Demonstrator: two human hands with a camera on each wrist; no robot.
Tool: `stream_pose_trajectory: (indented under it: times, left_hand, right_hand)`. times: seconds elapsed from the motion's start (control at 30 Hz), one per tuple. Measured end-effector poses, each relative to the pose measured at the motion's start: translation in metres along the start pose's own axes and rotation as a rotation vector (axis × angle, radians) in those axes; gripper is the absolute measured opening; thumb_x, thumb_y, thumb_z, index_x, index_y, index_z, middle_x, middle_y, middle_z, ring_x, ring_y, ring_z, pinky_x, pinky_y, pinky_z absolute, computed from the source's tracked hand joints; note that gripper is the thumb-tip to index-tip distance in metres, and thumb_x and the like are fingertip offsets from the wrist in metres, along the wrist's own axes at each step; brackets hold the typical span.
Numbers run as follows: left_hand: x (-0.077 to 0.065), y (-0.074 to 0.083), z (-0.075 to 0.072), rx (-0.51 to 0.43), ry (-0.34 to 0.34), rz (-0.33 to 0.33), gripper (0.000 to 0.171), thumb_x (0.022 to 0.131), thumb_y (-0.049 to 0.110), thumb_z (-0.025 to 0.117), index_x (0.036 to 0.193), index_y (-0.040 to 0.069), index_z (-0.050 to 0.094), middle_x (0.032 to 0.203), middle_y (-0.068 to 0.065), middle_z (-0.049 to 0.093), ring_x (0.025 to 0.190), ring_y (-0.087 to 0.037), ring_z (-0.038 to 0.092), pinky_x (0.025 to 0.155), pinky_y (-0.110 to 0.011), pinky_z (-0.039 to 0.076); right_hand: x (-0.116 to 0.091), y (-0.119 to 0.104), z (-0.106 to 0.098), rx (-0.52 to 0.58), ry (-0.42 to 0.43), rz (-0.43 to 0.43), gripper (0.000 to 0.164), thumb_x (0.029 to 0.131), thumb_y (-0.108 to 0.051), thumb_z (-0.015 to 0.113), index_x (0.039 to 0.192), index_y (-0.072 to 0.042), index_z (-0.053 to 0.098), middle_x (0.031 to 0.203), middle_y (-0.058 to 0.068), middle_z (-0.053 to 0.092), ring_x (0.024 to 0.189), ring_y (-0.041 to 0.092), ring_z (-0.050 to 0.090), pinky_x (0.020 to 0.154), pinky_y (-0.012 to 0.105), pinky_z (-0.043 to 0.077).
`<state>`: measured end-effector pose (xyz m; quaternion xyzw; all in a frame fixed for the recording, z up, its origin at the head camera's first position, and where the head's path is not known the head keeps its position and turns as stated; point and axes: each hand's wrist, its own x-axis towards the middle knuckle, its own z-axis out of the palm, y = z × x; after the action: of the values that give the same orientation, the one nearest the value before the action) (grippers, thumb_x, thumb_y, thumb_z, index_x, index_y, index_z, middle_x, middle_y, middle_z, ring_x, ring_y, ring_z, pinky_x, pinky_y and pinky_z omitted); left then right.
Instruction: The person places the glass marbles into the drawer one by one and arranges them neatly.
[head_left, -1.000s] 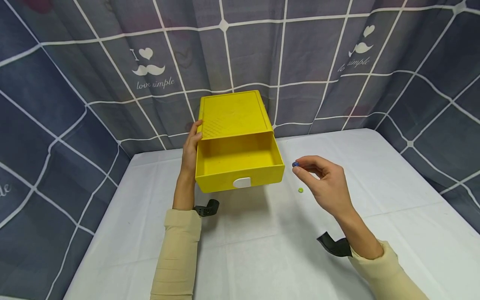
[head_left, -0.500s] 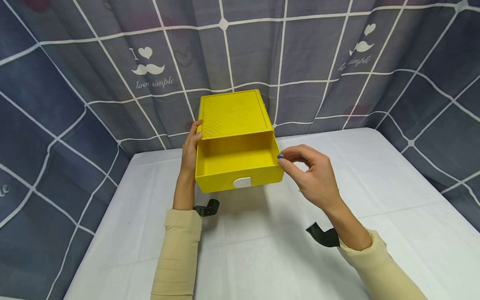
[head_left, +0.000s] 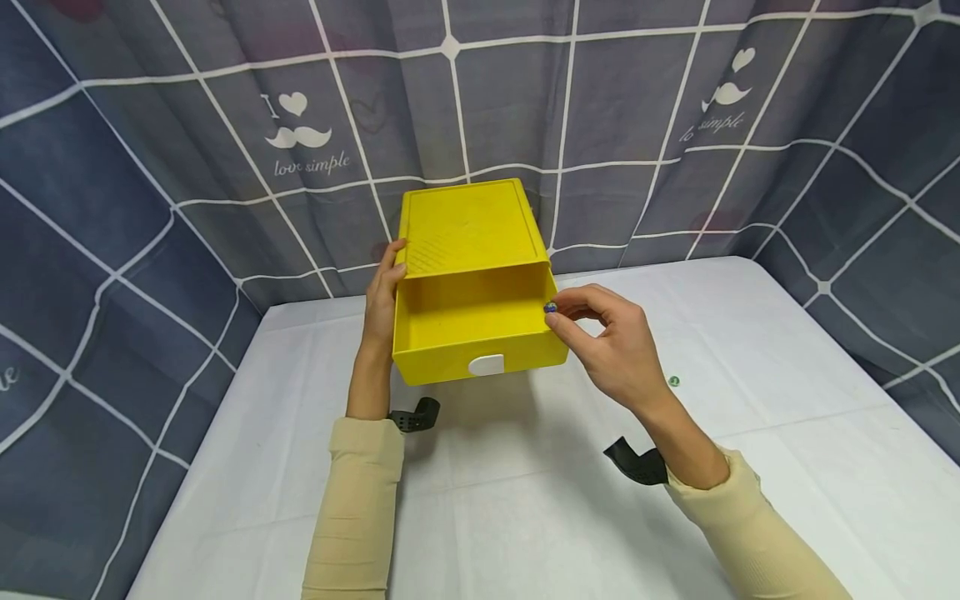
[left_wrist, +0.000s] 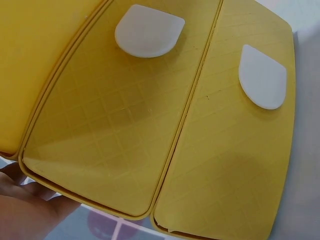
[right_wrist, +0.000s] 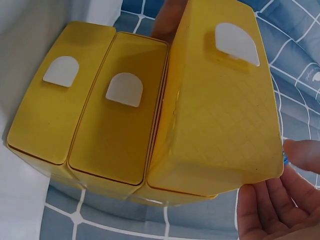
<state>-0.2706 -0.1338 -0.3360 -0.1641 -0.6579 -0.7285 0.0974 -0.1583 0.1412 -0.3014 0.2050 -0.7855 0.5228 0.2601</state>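
Observation:
A small yellow drawer cabinet (head_left: 472, 229) stands at the back of the table, its top drawer (head_left: 442, 362) pulled out. The drawer has a white pull tab (head_left: 486, 364), and its visible inside is bare. My left hand (head_left: 378, 308) holds the cabinet's left side, with fingertips at the upper edge. Between thumb and finger, my right hand (head_left: 618, 350) pinches a tiny blue ball (head_left: 551, 307) at the drawer's right wall. In the right wrist view the drawer hides most of the blue ball (right_wrist: 285, 159).
A tiny green ball (head_left: 674, 381) lies on the white tablecloth (head_left: 495, 517), right of my right wrist. Two lower drawers, including the middle drawer (right_wrist: 117, 120), are closed. A grey-blue checked curtain (head_left: 637, 100) hangs behind and along both sides.
My right hand has moved left and slightly up, bringing the blue ball to the drawer's right wall. The green ball now shows farther right on the table. My left hand has kept its place.

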Motion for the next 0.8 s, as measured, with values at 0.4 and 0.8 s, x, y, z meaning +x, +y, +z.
stream_pose_trajectory:
  times: [0.4,0.8]
  left_hand:
    - [0.0,0.0007,0.0004,-0.01,0.007,-0.021,0.05,0.102,0.025,0.032,0.151,0.015,0.036,0.153,-0.003,0.032,0.127,-0.019,0.038,0.108,-0.039,0.03]
    - [-0.0004,0.0006,0.0015,-0.017,0.006,-0.019,0.051,0.101,0.023,0.032,0.151,0.014,0.035,0.153,-0.004,0.03,0.128,-0.019,0.038,0.108,-0.039,0.029]
  right_hand:
    - [-0.0025,0.001,0.0,0.009,0.001,-0.013,0.015,0.085,0.002,0.072,0.1,0.003,0.072,0.095,0.011,0.069,0.085,0.016,0.062,0.082,0.025,0.051]
    - [-0.0043,0.0026,-0.0001,0.014,-0.005,-0.005,0.014,0.086,0.003,0.071,0.1,0.003,0.072,0.096,0.009,0.069,0.086,0.016,0.062,0.082,0.024,0.05]
